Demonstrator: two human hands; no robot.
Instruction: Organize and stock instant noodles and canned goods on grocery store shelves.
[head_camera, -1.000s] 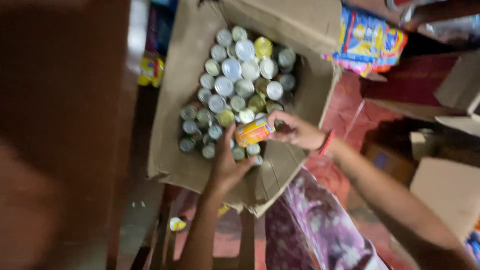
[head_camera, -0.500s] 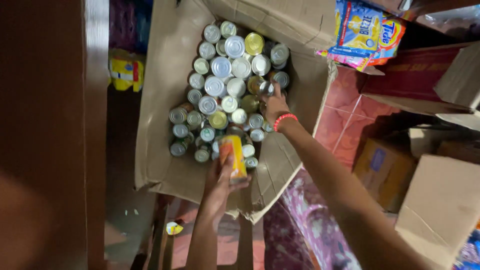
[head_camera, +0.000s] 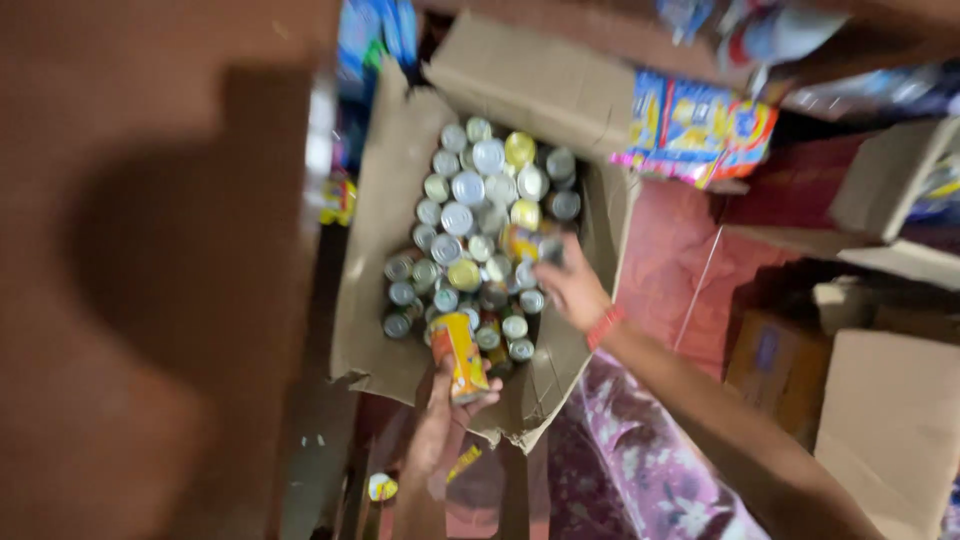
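I see my left hand (head_camera: 447, 415) at the near edge of a big open brown cardboard box (head_camera: 385, 215). Its fingers are wrapped tight around a small orange and yellow tin can (head_camera: 459, 355), which lies tilted, just over the near side of the box.

The box is full of small round tin cans with silver and gold tops (head_camera: 478, 215), standing close together.

My right hand (head_camera: 568, 285) is inside the box, on its right side, down among the cans. It has a red band (head_camera: 604, 327) on the wrist. The fingers curl around something small and dark there, but the picture is blurry and I cannot tell if they are pinching a can or just touching one.

Far to the right, past the box flap, lies a bright blue and yellow packet (head_camera: 700, 125). More brown cardboard boxes (head_camera: 890, 420) sit on the right. A purple flowered cloth (head_camera: 640, 470) is near me, under my right arm. A big brown wooden wall (head_camera: 150, 270) fills the left side.
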